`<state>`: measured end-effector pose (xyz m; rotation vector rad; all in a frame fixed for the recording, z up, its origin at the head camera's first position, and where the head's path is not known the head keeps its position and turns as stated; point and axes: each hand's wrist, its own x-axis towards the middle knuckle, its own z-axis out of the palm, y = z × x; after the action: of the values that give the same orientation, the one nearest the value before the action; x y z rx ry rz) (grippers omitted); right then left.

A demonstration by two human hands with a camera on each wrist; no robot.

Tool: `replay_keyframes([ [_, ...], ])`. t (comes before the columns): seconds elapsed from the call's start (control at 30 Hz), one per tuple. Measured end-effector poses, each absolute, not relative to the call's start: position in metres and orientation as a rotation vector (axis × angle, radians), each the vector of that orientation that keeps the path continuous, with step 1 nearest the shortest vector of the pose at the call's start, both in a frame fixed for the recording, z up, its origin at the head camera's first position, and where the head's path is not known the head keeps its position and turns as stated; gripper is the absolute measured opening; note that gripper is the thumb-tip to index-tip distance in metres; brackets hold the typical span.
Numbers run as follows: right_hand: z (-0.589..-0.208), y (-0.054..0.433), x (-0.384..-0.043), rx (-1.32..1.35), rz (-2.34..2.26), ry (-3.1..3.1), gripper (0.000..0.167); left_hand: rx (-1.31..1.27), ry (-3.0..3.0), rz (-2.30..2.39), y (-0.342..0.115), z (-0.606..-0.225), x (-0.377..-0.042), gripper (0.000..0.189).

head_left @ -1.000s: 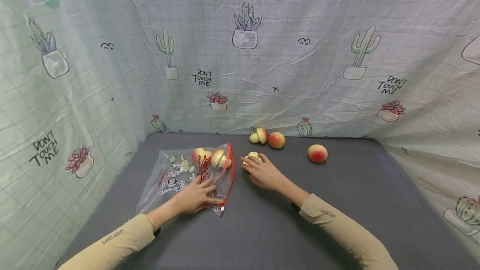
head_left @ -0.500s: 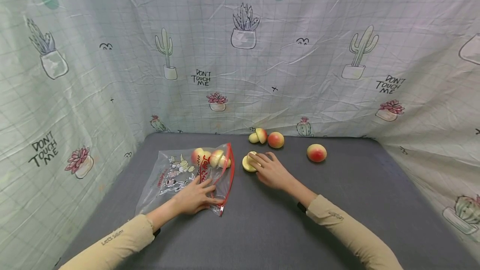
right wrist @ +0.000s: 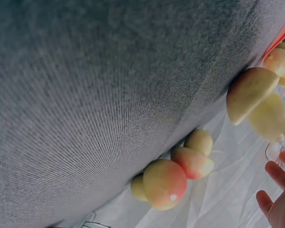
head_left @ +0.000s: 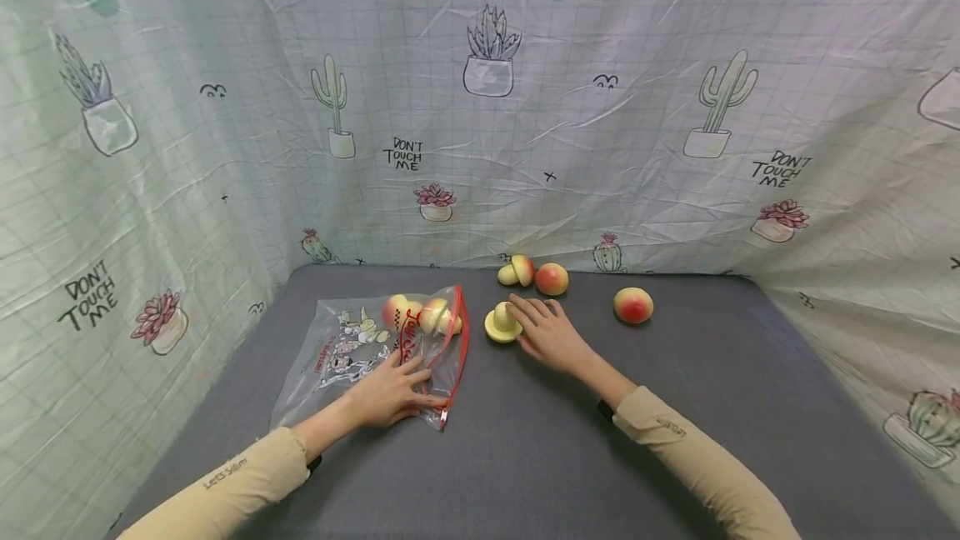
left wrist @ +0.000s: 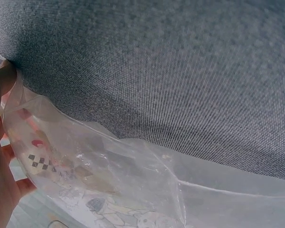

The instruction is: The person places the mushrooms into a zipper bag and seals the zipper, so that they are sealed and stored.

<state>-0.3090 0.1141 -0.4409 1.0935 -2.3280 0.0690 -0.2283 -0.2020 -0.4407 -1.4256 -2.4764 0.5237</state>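
A pale yellow toy mushroom [head_left: 502, 323] stands stem up, its cap flat on the dark table. At its right side is my right hand [head_left: 553, 336], fingers stretched out; in the right wrist view the fingers [right wrist: 278, 173] show apart from the mushroom [right wrist: 270, 118]. My left hand [head_left: 390, 394] rests with spread fingers on a clear zip bag [head_left: 303, 373], near its red zipper edge. In the left wrist view the thumb [left wrist: 4, 78] lies at the plastic's border. Toy mushrooms [head_left: 437, 317] with red and yellow caps show through the bag near its mouth.
At the back lie a toy mushroom [head_left: 517, 272] on its side and another with a red cap [head_left: 552, 279]. A further red-yellow one [head_left: 633, 306] sits to the right. A printed cactus curtain [head_left: 525, 148] hangs behind and around the table [head_left: 600, 457].
My right hand has let go of the yellow toy mushroom and drawn back to the right, uncovering it. The left hand and bag have stayed put.
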Motion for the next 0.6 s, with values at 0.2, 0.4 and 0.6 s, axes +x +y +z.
replay_keyframes([
  [0.2,-0.438,0.112,-0.311,1.043,0.075,-2.393,0.054,-1.43,-2.462,0.517,-0.202,-0.44,-0.229,0.042],
  [0.4,-0.441,0.108,-0.318,1.029,0.111,-2.381,0.055,-1.433,-2.437,0.508,-0.202,-0.441,-0.229,0.042],
  [0.6,-0.443,0.104,-0.324,1.045,0.112,-2.392,0.055,-1.433,-2.442,0.488,-0.201,-0.441,-0.229,0.042],
])
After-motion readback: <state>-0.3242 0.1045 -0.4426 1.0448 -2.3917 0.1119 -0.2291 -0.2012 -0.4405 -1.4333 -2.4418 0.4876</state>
